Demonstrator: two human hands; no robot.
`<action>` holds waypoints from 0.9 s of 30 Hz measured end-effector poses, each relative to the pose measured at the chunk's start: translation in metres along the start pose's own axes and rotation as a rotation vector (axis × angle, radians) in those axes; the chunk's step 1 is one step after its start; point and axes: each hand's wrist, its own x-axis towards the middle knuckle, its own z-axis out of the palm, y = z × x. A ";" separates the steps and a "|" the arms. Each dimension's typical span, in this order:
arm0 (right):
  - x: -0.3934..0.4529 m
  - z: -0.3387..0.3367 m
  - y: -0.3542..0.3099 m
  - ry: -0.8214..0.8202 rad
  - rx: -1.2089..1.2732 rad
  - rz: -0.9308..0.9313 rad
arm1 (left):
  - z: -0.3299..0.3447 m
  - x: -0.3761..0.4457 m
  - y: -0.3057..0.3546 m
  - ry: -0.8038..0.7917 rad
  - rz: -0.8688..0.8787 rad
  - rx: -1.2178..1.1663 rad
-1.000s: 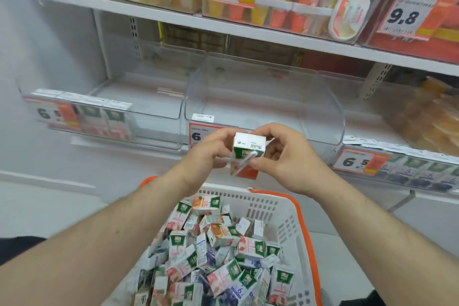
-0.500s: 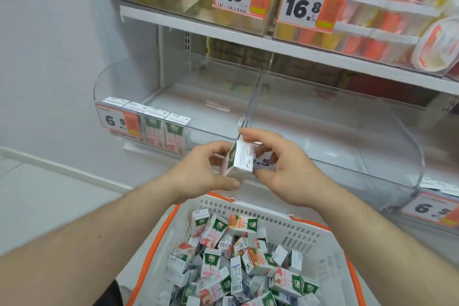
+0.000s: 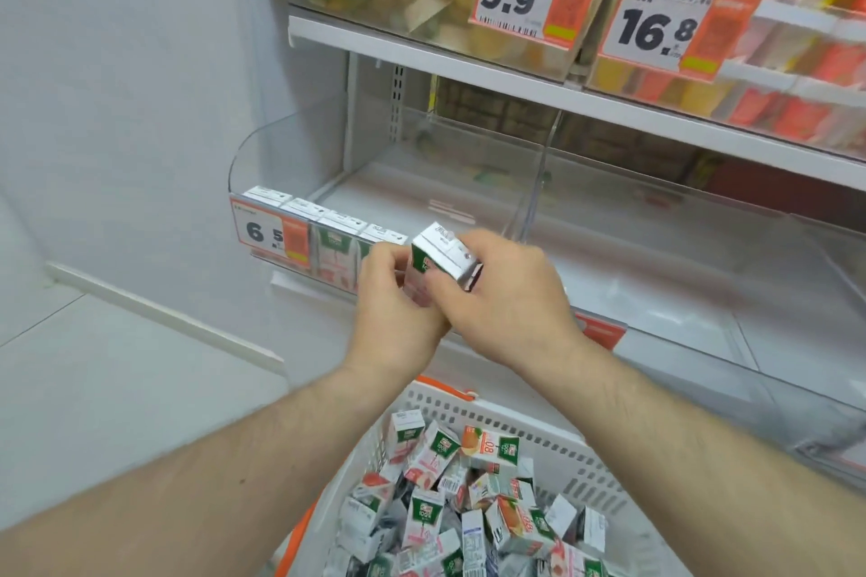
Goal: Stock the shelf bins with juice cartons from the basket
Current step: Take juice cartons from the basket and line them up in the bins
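**Carton held in both hands at the front of the left bin**

Both hands up in front of the lower shelf, meeting on one juice carton (image 3: 440, 255). Left hand (image 3: 398, 309) curled round the carton's lower left side, fingers tucked under and against it. Right hand (image 3: 501, 295) wrapped over the right side, thumb pressed on the green-and-white face, fingers bent behind. Carton tilted, white top turned up and toward the camera, just in front of the clear front wall of the left bin (image 3: 290, 145).

Inside that bin, a row of cartons (image 3: 328, 230) standing upright along the front wall, white tops in a line, running from the left corner to just behind the left hand. A price tag (image 3: 272, 234) reading 6.5 clipped on the bin front over the leftmost ones. To the right, a clear divider (image 3: 534, 183) and a second bin (image 3: 679, 272).

Below the forearms, a white basket (image 3: 553, 445) with orange trim, holding loose cartons (image 3: 468, 511) lying every which way.

Above, an upper shelf (image 3: 468, 61) with clear tubs of fruit pieces and orange price tags marked 9.9 and 16.8.
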 end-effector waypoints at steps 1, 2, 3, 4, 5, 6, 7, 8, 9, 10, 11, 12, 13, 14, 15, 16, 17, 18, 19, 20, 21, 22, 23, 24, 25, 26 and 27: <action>0.004 -0.004 -0.003 0.038 -0.020 -0.026 | -0.001 -0.001 0.002 0.013 -0.014 0.015; 0.010 -0.010 -0.007 0.083 -0.008 -0.051 | -0.003 -0.001 0.001 0.041 -0.059 0.017; 0.016 -0.017 -0.010 0.121 0.018 -0.068 | -0.005 0.000 0.001 0.087 -0.129 0.016; 0.025 -0.022 -0.012 0.134 0.032 -0.070 | -0.007 0.002 0.000 0.145 -0.243 -0.002; 0.036 -0.025 -0.013 0.115 0.019 -0.056 | -0.010 0.004 0.000 0.196 -0.378 -0.067; 0.048 -0.026 -0.013 0.063 -0.029 -0.023 | -0.012 0.007 0.000 0.214 -0.513 -0.163; 0.060 -0.023 -0.013 -0.006 -0.091 0.024 | -0.014 0.008 0.002 0.212 -0.627 -0.277; 0.070 -0.019 -0.013 -0.079 -0.150 0.074 | -0.015 0.009 0.004 0.201 -0.710 -0.366; 0.078 -0.014 -0.014 -0.150 -0.201 0.109 | -0.016 0.010 0.008 0.184 -0.768 -0.429; 0.082 -0.008 -0.016 -0.217 -0.242 0.132 | -0.016 0.011 0.010 0.168 -0.816 -0.481; 0.085 -0.002 -0.017 -0.279 -0.253 0.159 | -0.017 0.012 0.012 0.163 -0.855 -0.530; 0.085 0.004 -0.018 -0.335 -0.211 0.198 | -0.017 0.014 0.011 0.169 -0.886 -0.571; 0.087 0.009 -0.016 -0.384 -0.133 0.246 | -0.017 0.015 0.011 0.177 -0.909 -0.613; 0.088 0.014 -0.015 -0.425 -0.036 0.308 | -0.017 0.017 0.011 0.176 -0.925 -0.650; 0.088 0.019 -0.013 -0.445 0.052 0.364 | -0.017 0.019 0.010 0.172 -0.935 -0.684; 0.089 0.023 -0.011 -0.450 0.124 0.398 | -0.017 0.020 0.010 0.168 -0.940 -0.706; 0.090 0.027 -0.008 -0.449 0.175 0.413 | -0.018 0.021 0.009 0.167 -0.946 -0.720; 0.090 0.030 -0.006 -0.453 0.209 0.422 | -0.018 0.022 0.008 0.168 -0.950 -0.721; 0.091 0.032 -0.004 -0.457 0.233 0.429 | -0.019 0.022 0.008 0.165 -0.954 -0.722; 0.090 0.032 -0.004 -0.463 0.252 0.434 | -0.019 0.022 0.008 0.161 -0.958 -0.722; 0.091 0.033 -0.003 -0.470 0.266 0.431 | -0.019 0.022 0.008 0.157 -0.959 -0.723; 0.091 0.033 -0.002 -0.477 0.273 0.428 | -0.019 0.022 0.008 0.152 -0.958 -0.718; 0.093 0.034 -0.001 -0.485 0.266 0.419 | -0.019 0.022 0.008 0.146 -0.955 -0.708; 0.093 0.034 -0.002 -0.495 0.248 0.410 | -0.019 0.021 0.009 0.138 -0.949 -0.688; 0.091 0.034 -0.003 -0.507 0.220 0.399 | -0.018 0.020 0.010 0.124 -0.936 -0.649; 0.090 0.033 -0.006 -0.520 0.171 0.376 | -0.018 0.018 0.011 0.103 -0.915 -0.592; 0.089 0.032 -0.009 -0.531 0.104 0.338 | -0.018 0.018 0.010 0.075 -0.888 -0.525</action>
